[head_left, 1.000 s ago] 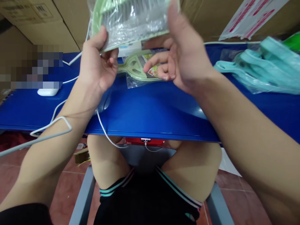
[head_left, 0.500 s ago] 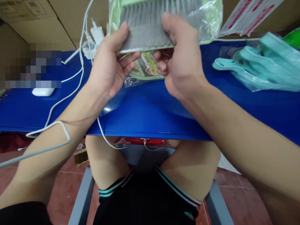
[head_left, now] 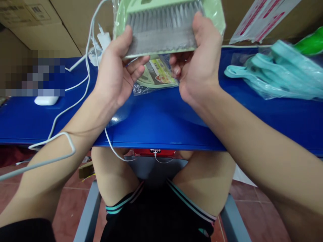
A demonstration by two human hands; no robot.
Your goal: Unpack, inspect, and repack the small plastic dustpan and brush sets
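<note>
Both my hands hold a dustpan and brush set [head_left: 161, 37] at the top of the head view. It is a pale green dustpan with a grey-bristled brush inside clear plastic wrap. My left hand [head_left: 114, 65] grips its left side, thumb on the front face and fingers beneath. My right hand [head_left: 202, 58] has the right side, its thumb lying over the bristles and the other fingers curled under the edge. The set's upper end is cut off by the frame. Behind and below it, a second green packaged set [head_left: 161, 75] with a yellow label lies on the table, partly hidden.
Light-blue plastic items in clear wrap [head_left: 272, 74] lie on the blue table [head_left: 156, 117] at right, near a bright green object [head_left: 310, 42]. White cables [head_left: 87, 80] run on the left, one across my left forearm. Cardboard boxes [head_left: 68, 16] stand behind.
The held dustpan and brush set has shifted slightly left and tilted, showing more of the bristles. My right thumb has slid to the right across it.
</note>
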